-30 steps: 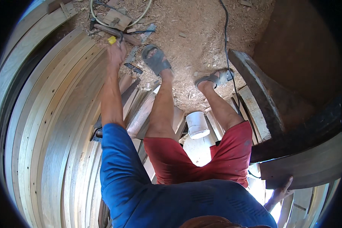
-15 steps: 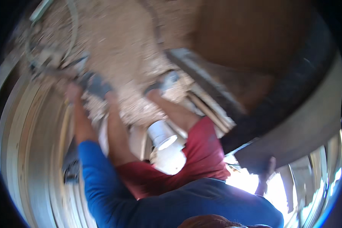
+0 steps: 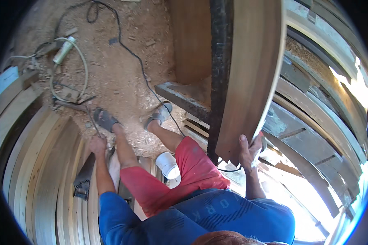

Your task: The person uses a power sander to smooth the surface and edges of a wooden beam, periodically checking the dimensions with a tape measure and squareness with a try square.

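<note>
My right hand (image 3: 249, 152) is closed on the near end of a long, wide brown wooden board (image 3: 249, 77), thumb on its face and fingers round its right edge. The board lies along a dark, rough-edged beam (image 3: 221, 53) and runs away from me. Low on the left, my left hand (image 3: 97, 144) is closed round the near end of a thin dark rod (image 3: 92, 119). The rod's far end reaches a brownish bar (image 3: 71, 107) on the ground; whether the two are joined, I cannot tell.
Stacked planks (image 3: 41, 163) line the left, and timber pieces (image 3: 310, 118) fill the right. A black cable (image 3: 139, 61) crosses the sawdust-covered ground. A white bucket (image 3: 166, 163) stands between my legs. A pale cylinder (image 3: 64, 50) with a looped hose lies far left.
The view has turned and sharpened, and the wide board now points away from me. My left hand has drawn back nearer my body. The right hand remains at the board's near end.
</note>
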`<control>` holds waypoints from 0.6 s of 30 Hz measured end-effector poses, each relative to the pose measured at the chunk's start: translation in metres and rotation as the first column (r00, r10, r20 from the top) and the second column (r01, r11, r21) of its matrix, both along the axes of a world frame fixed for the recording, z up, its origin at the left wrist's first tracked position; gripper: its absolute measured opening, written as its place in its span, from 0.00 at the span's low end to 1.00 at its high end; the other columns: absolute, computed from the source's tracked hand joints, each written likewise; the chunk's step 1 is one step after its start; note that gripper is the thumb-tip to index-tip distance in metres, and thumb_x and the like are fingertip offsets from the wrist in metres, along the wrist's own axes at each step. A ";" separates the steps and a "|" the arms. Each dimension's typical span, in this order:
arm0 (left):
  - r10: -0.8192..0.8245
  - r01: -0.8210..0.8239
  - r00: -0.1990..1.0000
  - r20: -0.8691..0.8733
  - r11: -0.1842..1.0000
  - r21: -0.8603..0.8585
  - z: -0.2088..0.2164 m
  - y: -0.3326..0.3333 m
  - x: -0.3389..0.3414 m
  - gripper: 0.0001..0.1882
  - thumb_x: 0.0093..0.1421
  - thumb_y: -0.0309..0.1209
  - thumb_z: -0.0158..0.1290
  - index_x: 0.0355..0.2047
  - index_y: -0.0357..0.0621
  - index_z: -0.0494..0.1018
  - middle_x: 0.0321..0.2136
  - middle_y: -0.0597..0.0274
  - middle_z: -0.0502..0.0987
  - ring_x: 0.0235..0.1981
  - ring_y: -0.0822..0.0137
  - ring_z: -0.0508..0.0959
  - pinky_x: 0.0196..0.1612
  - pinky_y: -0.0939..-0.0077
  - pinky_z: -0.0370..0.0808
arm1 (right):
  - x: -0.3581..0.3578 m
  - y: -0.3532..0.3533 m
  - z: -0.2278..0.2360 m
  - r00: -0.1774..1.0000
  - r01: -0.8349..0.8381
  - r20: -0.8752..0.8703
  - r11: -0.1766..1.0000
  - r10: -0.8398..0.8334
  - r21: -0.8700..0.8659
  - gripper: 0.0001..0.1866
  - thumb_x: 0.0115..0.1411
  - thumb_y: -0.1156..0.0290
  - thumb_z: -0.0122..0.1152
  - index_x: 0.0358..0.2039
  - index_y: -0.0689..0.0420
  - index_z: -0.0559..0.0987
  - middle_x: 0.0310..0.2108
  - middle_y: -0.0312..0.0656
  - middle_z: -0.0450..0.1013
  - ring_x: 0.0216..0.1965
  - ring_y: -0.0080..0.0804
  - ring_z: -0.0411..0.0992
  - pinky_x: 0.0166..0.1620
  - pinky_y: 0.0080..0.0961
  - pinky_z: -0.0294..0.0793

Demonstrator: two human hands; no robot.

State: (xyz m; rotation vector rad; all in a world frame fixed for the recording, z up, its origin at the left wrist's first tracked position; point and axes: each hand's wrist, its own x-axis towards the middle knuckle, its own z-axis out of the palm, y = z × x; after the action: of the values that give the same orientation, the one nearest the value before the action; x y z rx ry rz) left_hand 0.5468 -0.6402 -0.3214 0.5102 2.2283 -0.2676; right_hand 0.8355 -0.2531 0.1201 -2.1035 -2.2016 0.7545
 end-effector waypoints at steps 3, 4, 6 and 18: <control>0.039 -0.035 0.992 -0.121 0.999 0.037 0.022 -0.030 0.003 0.20 0.61 0.46 0.49 0.35 0.43 0.82 0.34 0.44 0.83 0.37 0.41 0.83 0.43 0.46 0.79 | -0.017 0.001 0.000 0.986 -0.023 -0.162 0.999 0.027 0.031 0.25 0.64 0.63 0.61 0.56 0.66 0.70 0.42 0.46 0.76 0.42 0.34 0.74 0.47 0.32 0.74; 0.017 -0.010 0.993 -0.114 0.998 0.058 0.044 -0.019 0.006 0.19 0.61 0.45 0.49 0.34 0.43 0.82 0.34 0.43 0.83 0.38 0.41 0.83 0.44 0.46 0.79 | -0.011 0.002 -0.003 0.989 -0.052 -0.138 0.998 0.057 0.041 0.26 0.63 0.63 0.62 0.56 0.66 0.70 0.43 0.49 0.76 0.45 0.37 0.75 0.49 0.34 0.74; 0.076 -0.077 0.997 0.019 0.992 0.102 0.100 0.020 -0.001 0.18 0.60 0.44 0.51 0.34 0.43 0.82 0.33 0.42 0.82 0.37 0.41 0.83 0.43 0.47 0.79 | -0.002 0.004 -0.002 0.996 -0.080 -0.028 0.996 0.082 0.050 0.28 0.62 0.63 0.64 0.57 0.65 0.70 0.44 0.52 0.77 0.45 0.43 0.76 0.50 0.38 0.74; 0.266 -0.428 0.899 0.347 0.697 0.575 0.466 0.184 0.024 0.15 0.56 0.37 0.56 0.26 0.35 0.77 0.23 0.51 0.79 0.25 0.58 0.79 0.30 0.60 0.73 | -0.026 -0.020 0.086 0.745 -0.665 0.001 0.743 0.667 0.070 0.46 0.52 0.58 0.69 0.70 0.54 0.59 0.71 0.58 0.48 0.68 0.62 0.51 0.68 0.55 0.52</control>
State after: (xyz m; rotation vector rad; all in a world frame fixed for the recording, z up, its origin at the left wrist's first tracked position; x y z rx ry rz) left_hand 0.5705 -0.4562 0.1447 0.4197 2.0798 0.7609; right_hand 0.8095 -0.2736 0.2064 -1.2120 -2.9347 0.6839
